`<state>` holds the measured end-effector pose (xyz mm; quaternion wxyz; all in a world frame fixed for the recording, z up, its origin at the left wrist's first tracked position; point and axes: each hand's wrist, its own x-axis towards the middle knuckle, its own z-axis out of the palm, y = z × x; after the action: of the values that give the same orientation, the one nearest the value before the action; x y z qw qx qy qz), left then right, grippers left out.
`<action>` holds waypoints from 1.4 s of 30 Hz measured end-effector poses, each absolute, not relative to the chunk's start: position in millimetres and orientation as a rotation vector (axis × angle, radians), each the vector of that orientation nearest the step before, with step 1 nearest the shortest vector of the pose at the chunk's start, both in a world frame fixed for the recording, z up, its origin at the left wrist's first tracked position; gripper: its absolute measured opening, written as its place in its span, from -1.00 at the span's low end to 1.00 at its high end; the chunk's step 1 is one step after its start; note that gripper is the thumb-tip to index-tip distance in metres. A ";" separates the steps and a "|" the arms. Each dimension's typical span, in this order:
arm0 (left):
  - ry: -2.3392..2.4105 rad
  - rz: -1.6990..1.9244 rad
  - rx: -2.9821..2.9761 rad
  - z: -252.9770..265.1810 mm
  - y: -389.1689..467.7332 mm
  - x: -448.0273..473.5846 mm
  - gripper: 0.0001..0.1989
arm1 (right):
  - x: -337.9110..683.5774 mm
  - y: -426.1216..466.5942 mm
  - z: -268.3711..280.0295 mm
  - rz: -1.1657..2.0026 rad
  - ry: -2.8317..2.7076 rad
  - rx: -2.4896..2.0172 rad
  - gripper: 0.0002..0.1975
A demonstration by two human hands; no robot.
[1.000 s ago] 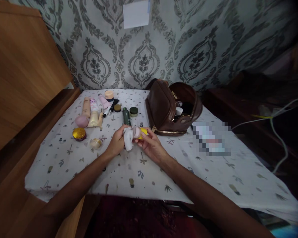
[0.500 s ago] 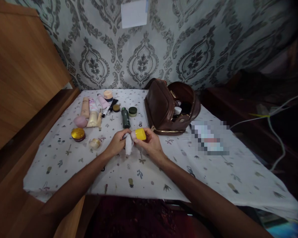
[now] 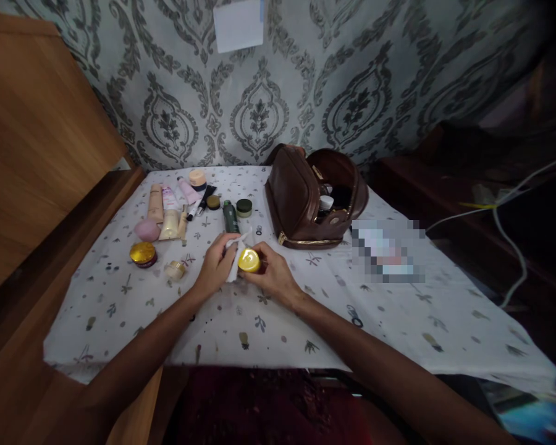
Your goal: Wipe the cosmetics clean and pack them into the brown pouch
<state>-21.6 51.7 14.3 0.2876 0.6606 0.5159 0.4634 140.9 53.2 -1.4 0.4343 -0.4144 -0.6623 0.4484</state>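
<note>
1. Yellow, shiny, round-topped container (image 3: 249,261): in my R hand (image 3: 278,275), over the white patterned tablecloth (image 3: 333,293), top facing me.
2. R grip: fingers wrapped round its side, prob. to steady it & leave the top uncovered.
3. L hand (image 3: 215,262): pinching a thin, crumpled white cloth (image 3: 232,262) right by the container, prob. so both meet w/o a reach. Can't tell if they're touching.
4. Dark green bottle (image 3: 230,216) & squat jar w/ dark green lid (image 3: 244,207) sit just beyond my hands, prob. for easy access.
5. Brown leather bag (image 3: 290,198), R side, unzipped; gaping mouth prob. keeps contents reachable.
</note>
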 end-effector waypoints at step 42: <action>1.766 0.762 2.430 7.0 46.7 -23.6 -0.60 | 144.9 57.3 -4.7 1.248 -1.529 -1.179 -0.73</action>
<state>-23.6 46.7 7.0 0.0212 0.7839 0.5698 0.2458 144.9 57.3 -4.7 0.4091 -0.4680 -0.6068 0.4954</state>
